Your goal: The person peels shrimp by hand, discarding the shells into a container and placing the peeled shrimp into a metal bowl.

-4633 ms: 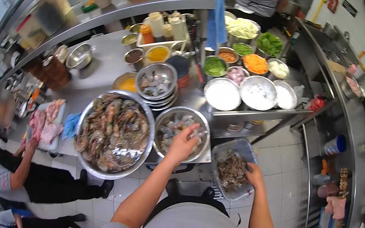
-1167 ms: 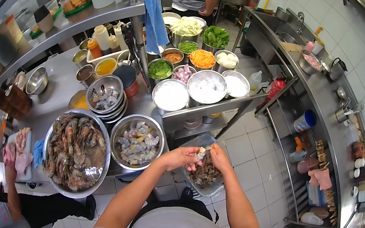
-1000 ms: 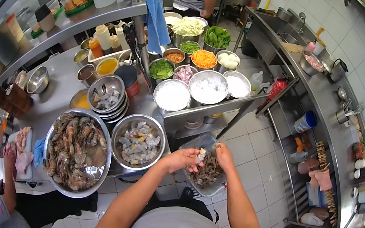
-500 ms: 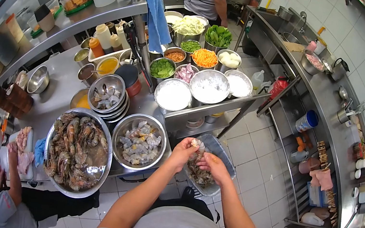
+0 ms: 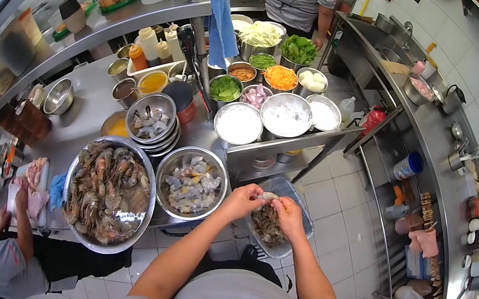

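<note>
Both my hands pinch one shrimp (image 5: 268,197) between them. My left hand (image 5: 245,202) has its fingers closed on one end, and my right hand (image 5: 290,216) grips the other. Beneath them is a clear plastic tub (image 5: 308,216) holding shrimp shells and heads (image 5: 267,228). Left of my hands, a steel bowl (image 5: 195,153) contains peeled shrimp (image 5: 189,185). Farther left, a large metal basin (image 5: 134,220) is piled with whole, unpeeled shrimp (image 5: 105,183). My fingers partly cover the shrimp in my hands.
Stacked steel bowls (image 5: 171,143) stand behind the peeled shrimp. Ahead, a metal stand carries pans of shredded carrot (image 5: 281,78), greens (image 5: 299,50) and white powder (image 5: 287,115). A co-worker (image 5: 8,262) handles raw meat (image 5: 38,184) at left; another person (image 5: 301,0) stands at the back.
My hands have come closer together around the shrimp, over the tub. The view has shifted slightly, and the co-worker at left now holds something white over the meat.
</note>
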{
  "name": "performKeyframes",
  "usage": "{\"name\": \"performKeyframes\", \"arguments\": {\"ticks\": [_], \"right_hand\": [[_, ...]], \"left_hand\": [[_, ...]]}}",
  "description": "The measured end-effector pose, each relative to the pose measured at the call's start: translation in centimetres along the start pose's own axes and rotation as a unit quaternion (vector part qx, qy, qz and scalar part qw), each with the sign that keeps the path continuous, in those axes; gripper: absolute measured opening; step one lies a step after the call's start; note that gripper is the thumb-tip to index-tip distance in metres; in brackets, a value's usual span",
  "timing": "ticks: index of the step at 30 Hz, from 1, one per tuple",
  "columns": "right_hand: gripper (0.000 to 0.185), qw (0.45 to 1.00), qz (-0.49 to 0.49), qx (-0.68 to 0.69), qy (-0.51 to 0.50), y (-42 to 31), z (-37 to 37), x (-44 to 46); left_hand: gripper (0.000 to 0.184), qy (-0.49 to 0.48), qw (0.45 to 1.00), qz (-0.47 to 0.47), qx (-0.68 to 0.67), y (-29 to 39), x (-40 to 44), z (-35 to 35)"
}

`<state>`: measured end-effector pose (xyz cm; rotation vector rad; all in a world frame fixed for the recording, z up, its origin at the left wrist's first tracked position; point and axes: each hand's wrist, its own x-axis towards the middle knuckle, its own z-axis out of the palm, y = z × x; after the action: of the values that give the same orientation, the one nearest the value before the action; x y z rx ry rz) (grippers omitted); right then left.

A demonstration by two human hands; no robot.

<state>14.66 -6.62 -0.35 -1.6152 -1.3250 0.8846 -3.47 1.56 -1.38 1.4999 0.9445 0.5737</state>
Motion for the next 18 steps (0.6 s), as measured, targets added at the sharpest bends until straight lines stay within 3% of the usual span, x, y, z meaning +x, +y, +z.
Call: {"name": "performKeyframes", "arguments": {"ticks": [1, 3, 7, 17, 18], "right_hand": [[0.023, 0.998, -0.038, -0.046, 0.019, -0.4, 0.0, 0.1], [0.022, 0.993, -0.065, -0.087, 0.044, -0.3, 0.2, 0.4], [0.020, 0.971, -0.121, -0.175, 0.105, 0.6, 0.5, 1.6], [0.022, 0.973, -0.084, -0.173, 0.128, 1.2, 0.5, 2.5], [0.023, 0.976, -0.018, -0.140, 0.164, 2.3, -1.0, 2.8]], "left_hand": [[0.025, 0.002, 1.000, 0.000, 0.000, 0.5, -0.2, 0.0], [0.030, 0.036, 0.989, -0.014, 0.144, 1.4, -0.6, 0.4], [0.029, 0.082, 0.976, -0.027, 0.199, 3.4, -0.9, 1.2], [0.024, 0.135, 0.949, 0.003, 0.284, 4.6, -1.2, 0.2], [0.023, 0.153, 0.949, -0.006, 0.275, 4.1, -1.8, -0.9]]}}
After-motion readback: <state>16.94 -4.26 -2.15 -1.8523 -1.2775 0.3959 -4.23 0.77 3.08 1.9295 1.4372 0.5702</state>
